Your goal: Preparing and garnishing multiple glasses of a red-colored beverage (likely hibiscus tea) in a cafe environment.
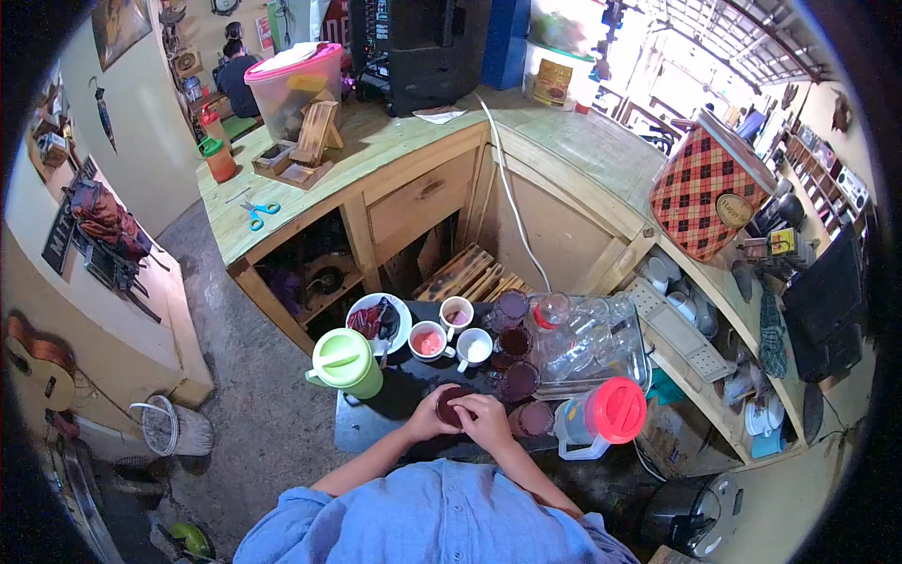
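Close to my body, a small glass of dark reddish-brown liquid sits between my two hands. My left hand is wrapped round its side. The fingers of my right hand are bent together at its rim; whether they pinch anything small I cannot make out. To the right stands a row of similar dark-filled glasses. Beyond my hands are a white mug with pink contents, a mug with white contents and a mug with brownish contents.
A light green pitcher stands left, a clear pitcher with a red lid right. A white bowl holds dark red packets. Clear glasses lie on a metal tray. Blue-handled scissors rest on the wooden counter.
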A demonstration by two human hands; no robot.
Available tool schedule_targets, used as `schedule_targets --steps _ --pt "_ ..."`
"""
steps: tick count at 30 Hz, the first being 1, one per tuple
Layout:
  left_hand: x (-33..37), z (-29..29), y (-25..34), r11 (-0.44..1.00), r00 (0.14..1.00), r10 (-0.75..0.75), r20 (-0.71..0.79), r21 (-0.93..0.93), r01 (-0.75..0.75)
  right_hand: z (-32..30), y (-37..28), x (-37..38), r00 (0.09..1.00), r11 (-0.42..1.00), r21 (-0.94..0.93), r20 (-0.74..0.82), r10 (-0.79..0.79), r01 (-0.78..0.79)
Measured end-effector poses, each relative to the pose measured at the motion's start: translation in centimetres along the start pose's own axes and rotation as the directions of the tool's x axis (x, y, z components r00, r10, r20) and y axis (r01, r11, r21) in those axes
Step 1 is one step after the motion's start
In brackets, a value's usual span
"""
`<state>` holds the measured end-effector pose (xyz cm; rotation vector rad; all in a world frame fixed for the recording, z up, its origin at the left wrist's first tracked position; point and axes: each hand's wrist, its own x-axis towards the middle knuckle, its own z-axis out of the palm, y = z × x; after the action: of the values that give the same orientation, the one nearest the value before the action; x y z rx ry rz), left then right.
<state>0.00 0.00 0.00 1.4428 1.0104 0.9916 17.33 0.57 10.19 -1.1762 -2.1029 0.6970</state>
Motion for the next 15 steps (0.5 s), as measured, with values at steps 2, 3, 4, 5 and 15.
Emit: schedule_targets --steps 2,3,4,5,15 --pt "-0.09 0.01 -0.07 1.000 1.000 0.012 -0.010 -0.010 -0.012 0.30 -0.03 0.01 0.999 0.986 0.164 -0.043 0.029 -0.021" --pt "-0.02 -0.01 0.02 1.000 1.000 0.011 -0.011 -0.009 -0.011 0.15 -0.05 0.15 0.999 0.986 0.165 -0.042 0.029 -0.021" --pt "0.04 -0.05 0.09 1.000 1.000 0.025 -0.014 0.004 -0.025 -0.08 -0.12 0.36 0.998 0.996 0.083 -0.051 -0.021 0.025" --pt "0.05 -0.08 0.16 0.999 0.999 0.038 -0.018 0.016 -0.038 -0.19 -0.15 0.51 0.996 0.997 0.000 -0.055 -0.072 0.072" --pt "0.10 0.13 -0.18 0.999 0.999 0.036 -0.022 0.021 -0.035 -0.01 0.32 0.61 0.997 0.996 0.054 -0.047 -0.064 0.066"
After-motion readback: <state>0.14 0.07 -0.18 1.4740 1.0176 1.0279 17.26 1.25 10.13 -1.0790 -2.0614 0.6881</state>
